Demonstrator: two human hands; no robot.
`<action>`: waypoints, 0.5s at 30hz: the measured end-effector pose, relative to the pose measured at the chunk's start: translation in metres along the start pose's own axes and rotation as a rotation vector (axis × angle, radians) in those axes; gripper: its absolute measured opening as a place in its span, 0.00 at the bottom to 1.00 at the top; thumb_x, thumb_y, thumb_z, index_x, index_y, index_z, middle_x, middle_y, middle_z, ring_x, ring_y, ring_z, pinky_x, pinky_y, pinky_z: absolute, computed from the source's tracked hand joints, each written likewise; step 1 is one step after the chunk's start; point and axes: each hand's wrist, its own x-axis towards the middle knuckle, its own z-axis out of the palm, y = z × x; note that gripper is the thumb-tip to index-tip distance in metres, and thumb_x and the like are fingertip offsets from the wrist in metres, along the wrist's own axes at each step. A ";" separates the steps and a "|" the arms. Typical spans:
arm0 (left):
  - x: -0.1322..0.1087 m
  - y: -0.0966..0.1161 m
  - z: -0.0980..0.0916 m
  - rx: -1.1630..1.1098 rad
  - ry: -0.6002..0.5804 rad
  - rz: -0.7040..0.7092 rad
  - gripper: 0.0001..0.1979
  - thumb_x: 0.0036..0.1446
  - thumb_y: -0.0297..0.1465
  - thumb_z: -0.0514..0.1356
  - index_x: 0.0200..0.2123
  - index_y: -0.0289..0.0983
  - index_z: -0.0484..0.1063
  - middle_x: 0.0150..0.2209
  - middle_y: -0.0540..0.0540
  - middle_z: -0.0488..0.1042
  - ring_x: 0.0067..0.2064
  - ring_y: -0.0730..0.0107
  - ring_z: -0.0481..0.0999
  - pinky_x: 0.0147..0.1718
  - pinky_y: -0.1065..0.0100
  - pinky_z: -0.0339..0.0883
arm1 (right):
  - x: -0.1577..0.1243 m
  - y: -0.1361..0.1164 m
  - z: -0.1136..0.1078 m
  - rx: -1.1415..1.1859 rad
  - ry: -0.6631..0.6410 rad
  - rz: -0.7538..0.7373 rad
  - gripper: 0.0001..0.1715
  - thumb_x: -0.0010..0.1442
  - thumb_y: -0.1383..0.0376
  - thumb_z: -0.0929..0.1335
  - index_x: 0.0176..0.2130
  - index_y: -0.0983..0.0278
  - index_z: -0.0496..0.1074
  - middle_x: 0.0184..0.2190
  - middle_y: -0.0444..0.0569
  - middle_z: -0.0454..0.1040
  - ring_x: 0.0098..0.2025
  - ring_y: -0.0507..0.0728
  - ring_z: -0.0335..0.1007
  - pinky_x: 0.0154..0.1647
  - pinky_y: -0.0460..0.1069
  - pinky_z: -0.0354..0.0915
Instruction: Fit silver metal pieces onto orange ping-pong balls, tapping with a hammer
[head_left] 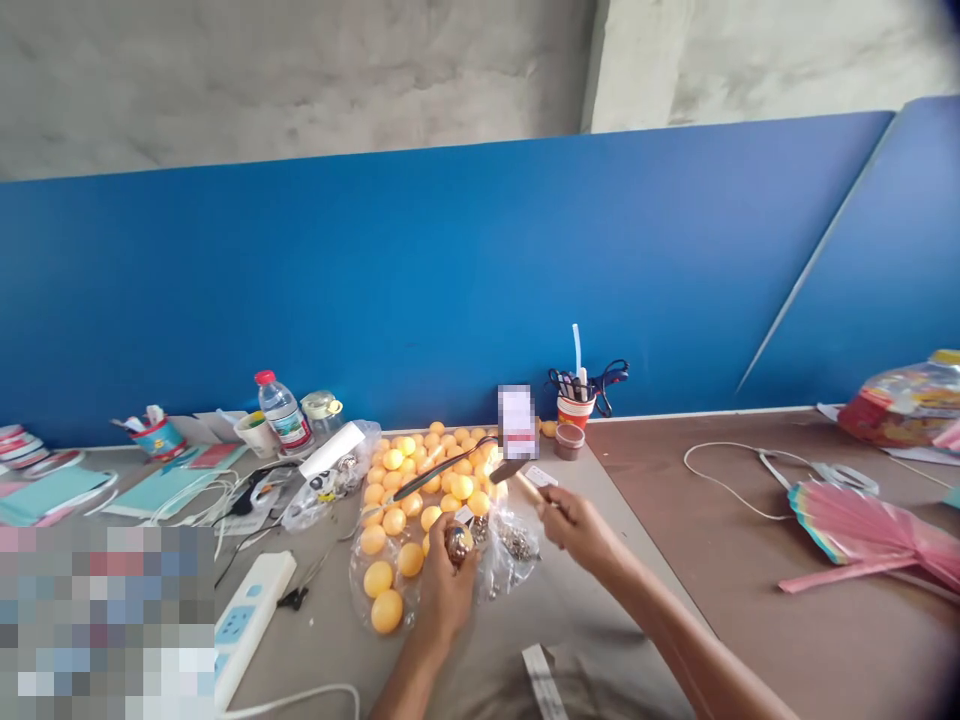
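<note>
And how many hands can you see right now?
2: the left hand holds a shiny round object beside the orange balls; the right hand grips a hammer. The blurred lower-left corner could hide more.

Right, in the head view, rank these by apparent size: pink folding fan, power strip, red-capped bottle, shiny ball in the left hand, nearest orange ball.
1. Pink folding fan
2. Power strip
3. Red-capped bottle
4. Shiny ball and nearest orange ball: too alike to rank; the left hand partly covers the shiny ball.
</note>
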 end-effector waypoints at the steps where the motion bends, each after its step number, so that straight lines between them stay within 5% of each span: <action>1: 0.000 0.003 0.000 0.011 -0.004 -0.021 0.21 0.52 0.34 0.62 0.50 0.38 0.67 0.46 0.41 0.75 0.46 0.60 0.75 0.48 0.61 0.68 | -0.005 -0.006 0.006 -0.010 -0.063 -0.041 0.11 0.63 0.61 0.62 0.30 0.62 0.64 0.20 0.40 0.61 0.22 0.51 0.56 0.24 0.47 0.53; 7: -0.002 0.020 -0.003 0.088 -0.078 -0.041 0.21 0.52 0.34 0.58 0.50 0.37 0.70 0.39 0.43 0.77 0.38 0.60 0.76 0.40 0.61 0.69 | -0.020 -0.024 0.028 -0.162 -0.178 -0.254 0.13 0.67 0.61 0.61 0.31 0.63 0.65 0.30 0.46 0.68 0.31 0.53 0.63 0.32 0.48 0.58; 11: -0.003 0.021 0.000 0.081 -0.079 -0.071 0.21 0.50 0.30 0.58 0.50 0.36 0.70 0.39 0.42 0.77 0.36 0.62 0.75 0.40 0.62 0.70 | -0.018 -0.019 0.030 -0.212 -0.216 -0.205 0.16 0.67 0.60 0.61 0.28 0.62 0.61 0.28 0.45 0.67 0.30 0.53 0.61 0.33 0.48 0.57; 15: -0.004 0.020 0.002 0.055 -0.051 -0.034 0.23 0.49 0.30 0.58 0.51 0.37 0.70 0.47 0.39 0.77 0.46 0.56 0.76 0.46 0.58 0.70 | -0.016 -0.015 0.025 -0.057 -0.186 -0.106 0.18 0.67 0.55 0.59 0.28 0.61 0.56 0.25 0.42 0.62 0.27 0.51 0.56 0.29 0.47 0.55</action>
